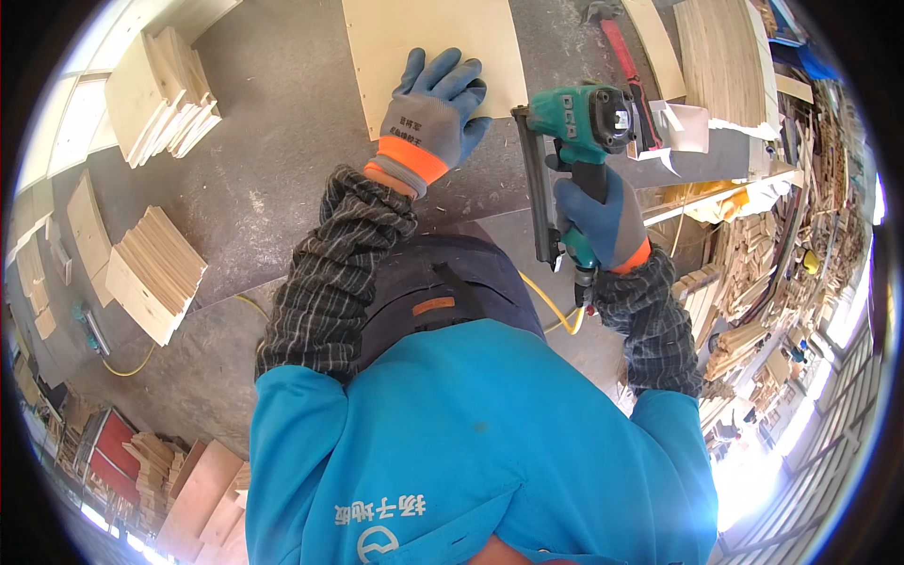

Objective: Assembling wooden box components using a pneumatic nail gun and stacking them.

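Panel [433, 24] lies under left hand [435, 118]; right hand [603, 221] grips nail gun [573, 118].

Left glove [431, 118]: matt cloth back; fingers [440, 71] rubbery-coated.
Board [447, 24], beneath those fingers: wood, smooth, matt.
Worktable [273, 122], around the left fingers: matt, scuffed, dusty.
Nail gun [579, 122], within the right fingers [573, 200]: smooth, glossy, plastic-looking; magazine [538, 188] dull metal.
Hammer [621, 52], beyond the right fingers: smooth handle.
Board stack [720, 61], farther beyond: layered wood, streaked.
Sleeve covers [325, 273], behind both hands' fingers: woven cloth, matt, crumpled.
Jacket [424, 405], farther behind: smooth cloth.
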The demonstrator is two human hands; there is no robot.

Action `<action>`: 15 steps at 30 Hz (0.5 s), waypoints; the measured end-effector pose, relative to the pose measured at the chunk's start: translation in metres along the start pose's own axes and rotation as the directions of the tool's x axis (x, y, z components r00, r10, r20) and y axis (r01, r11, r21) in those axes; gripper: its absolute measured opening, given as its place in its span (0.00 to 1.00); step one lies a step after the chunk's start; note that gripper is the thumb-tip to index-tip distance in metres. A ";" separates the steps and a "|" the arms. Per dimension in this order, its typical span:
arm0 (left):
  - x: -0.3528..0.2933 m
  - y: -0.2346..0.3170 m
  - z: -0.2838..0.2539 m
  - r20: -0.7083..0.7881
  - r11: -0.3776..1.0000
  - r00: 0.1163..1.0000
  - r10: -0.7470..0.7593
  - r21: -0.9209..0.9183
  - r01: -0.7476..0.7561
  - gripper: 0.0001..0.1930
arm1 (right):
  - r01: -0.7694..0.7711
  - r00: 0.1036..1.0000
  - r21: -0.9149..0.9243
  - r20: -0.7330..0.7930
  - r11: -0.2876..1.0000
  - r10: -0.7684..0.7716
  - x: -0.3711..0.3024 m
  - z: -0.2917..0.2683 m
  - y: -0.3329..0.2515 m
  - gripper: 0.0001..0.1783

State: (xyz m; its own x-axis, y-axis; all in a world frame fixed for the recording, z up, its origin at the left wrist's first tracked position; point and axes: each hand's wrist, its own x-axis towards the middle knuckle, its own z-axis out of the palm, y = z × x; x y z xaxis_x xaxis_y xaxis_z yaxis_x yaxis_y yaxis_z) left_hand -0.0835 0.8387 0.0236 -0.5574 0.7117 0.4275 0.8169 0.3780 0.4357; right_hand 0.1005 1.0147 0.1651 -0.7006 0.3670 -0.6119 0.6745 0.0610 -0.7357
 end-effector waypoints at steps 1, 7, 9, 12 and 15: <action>0.000 0.000 0.001 0.007 1.000 1.000 -0.003 0.001 0.003 0.17 | 0.005 1.000 -0.020 -0.018 1.000 -0.005 0.000 0.000 0.001 0.26; -0.002 -0.002 0.000 0.029 1.000 1.000 -0.005 0.005 0.005 0.19 | 0.044 0.994 0.065 -0.098 0.997 -0.038 -0.033 -0.005 -0.008 0.19; -0.003 -0.006 -0.003 0.056 1.000 0.998 -0.015 0.010 0.015 0.20 | 0.049 0.993 0.064 -0.112 0.997 -0.042 -0.039 -0.006 -0.011 0.17; -0.008 -0.019 -0.019 0.187 0.999 0.982 -0.007 -0.052 0.017 0.28 | 0.011 0.994 0.095 -0.105 0.995 -0.001 -0.044 0.002 -0.020 0.14; -0.026 -0.026 -0.066 0.127 0.997 0.989 -0.073 0.000 0.074 0.37 | 0.049 0.997 0.155 -0.062 0.987 -0.040 -0.044 0.004 -0.008 0.17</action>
State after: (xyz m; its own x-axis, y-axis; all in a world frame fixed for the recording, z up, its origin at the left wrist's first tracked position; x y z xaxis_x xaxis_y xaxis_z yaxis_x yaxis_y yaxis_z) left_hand -0.0998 0.7714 0.0532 -0.5921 0.7516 0.2906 0.7736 0.4293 0.4661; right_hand 0.1249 0.9944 0.1962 -0.7113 0.4212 -0.5627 0.5949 -0.0657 -0.8011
